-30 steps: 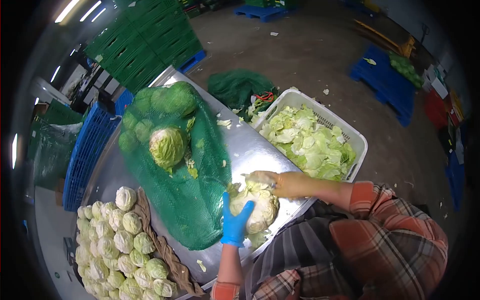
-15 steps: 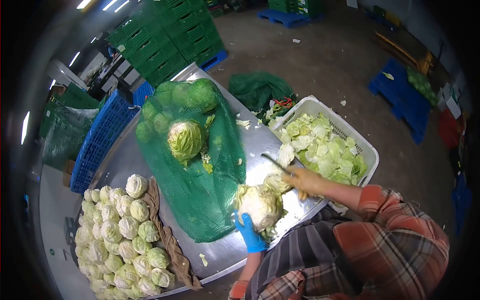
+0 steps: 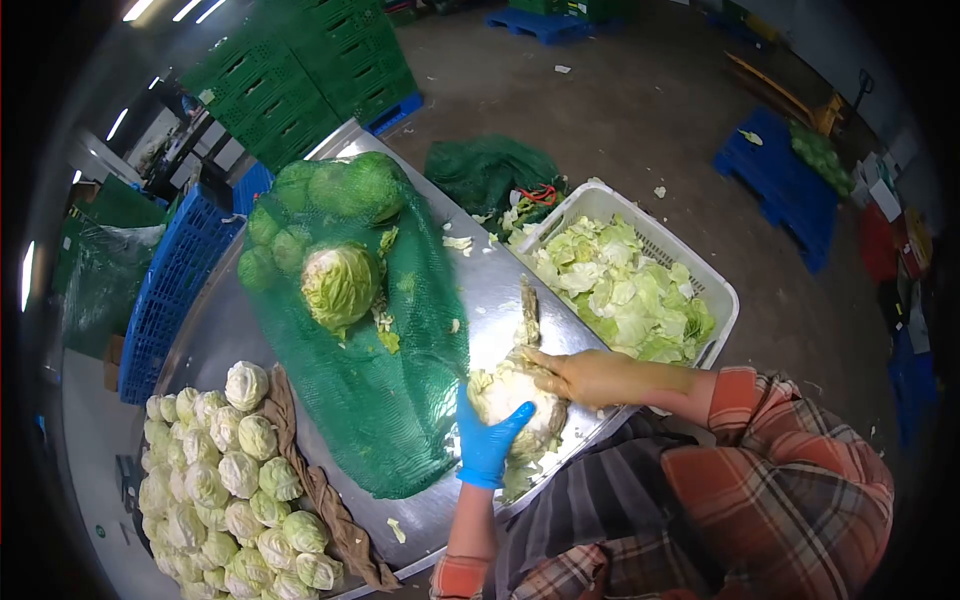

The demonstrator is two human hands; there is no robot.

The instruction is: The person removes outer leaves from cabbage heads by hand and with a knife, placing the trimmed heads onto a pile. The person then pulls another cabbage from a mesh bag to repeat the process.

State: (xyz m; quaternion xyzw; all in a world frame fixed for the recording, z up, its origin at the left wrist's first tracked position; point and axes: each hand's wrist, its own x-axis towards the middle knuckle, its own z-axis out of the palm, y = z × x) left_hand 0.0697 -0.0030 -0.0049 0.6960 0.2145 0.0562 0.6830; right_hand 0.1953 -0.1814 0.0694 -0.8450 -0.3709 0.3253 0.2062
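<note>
A partly trimmed cabbage rests on the metal table near its front edge. My left hand, in a blue glove, grips it from the near left, thumb spread over the top. My bare right hand is closed against the cabbage's right side; the knife seen in it earlier is hidden now, its blade not visible. Just beyond the hands lies a strip of leaf. Leaf scraps lie under and beside the cabbage. Another cabbage with its outer leaves sits on the green net sack.
More cabbages show inside the sack's far end. Trimmed cabbages are piled at the left beside a brown cloth. A white crate of loose leaves stands against the table's right side. Green crates are stacked behind.
My right hand has moved left onto the cabbage, and the knife blade has gone out of sight. My left thumb has come over the cabbage's top. The view has shifted slightly.
</note>
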